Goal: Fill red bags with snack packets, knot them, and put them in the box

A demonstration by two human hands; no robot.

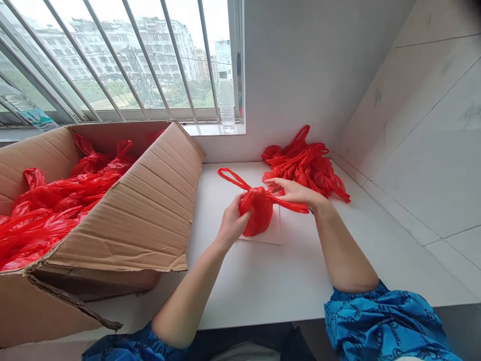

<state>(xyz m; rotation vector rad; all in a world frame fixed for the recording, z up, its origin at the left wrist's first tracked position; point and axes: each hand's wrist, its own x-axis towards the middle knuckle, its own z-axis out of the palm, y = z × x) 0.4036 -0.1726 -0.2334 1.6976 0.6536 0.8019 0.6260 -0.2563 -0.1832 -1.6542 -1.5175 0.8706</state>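
A filled red plastic bag [259,218] stands gathered at its top, with one handle loop sticking out to the left and the other to the right. My left hand [235,218] is closed around the bag's left side, thumb in front. At the top right, my right hand [291,190] has its fingers bent against the gathered neck, just above the right handle; its fingertips are partly hidden. Under the bag lies a flat white square [274,233] on the white countertop [259,286]. What the bag contains cannot be seen.
On the left, a large open cardboard box [143,210] holds several red bags [63,200]. A heap of red plastic bags [308,165] lies against the back wall. A clear bottle [226,103] stands on the sill by the barred window [150,60]. A tiled wall [424,135] bounds the right.
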